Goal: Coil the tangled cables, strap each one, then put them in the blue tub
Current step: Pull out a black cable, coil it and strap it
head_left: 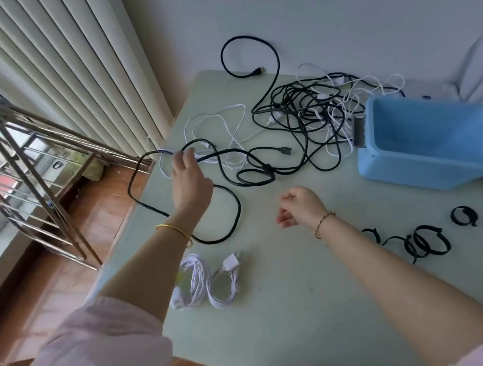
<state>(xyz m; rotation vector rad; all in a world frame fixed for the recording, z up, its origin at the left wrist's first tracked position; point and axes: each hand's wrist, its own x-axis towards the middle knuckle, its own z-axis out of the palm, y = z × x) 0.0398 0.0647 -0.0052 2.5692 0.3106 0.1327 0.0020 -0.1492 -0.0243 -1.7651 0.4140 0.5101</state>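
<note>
Black and white cables (300, 100) lie tangled beside the blue tub (410, 172), two white coils (191, 282) and black straps (410, 247) nearer.

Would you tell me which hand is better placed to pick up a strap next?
Right: the right hand is empty and nearer the black straps; the left hand grips the black cable.
</note>
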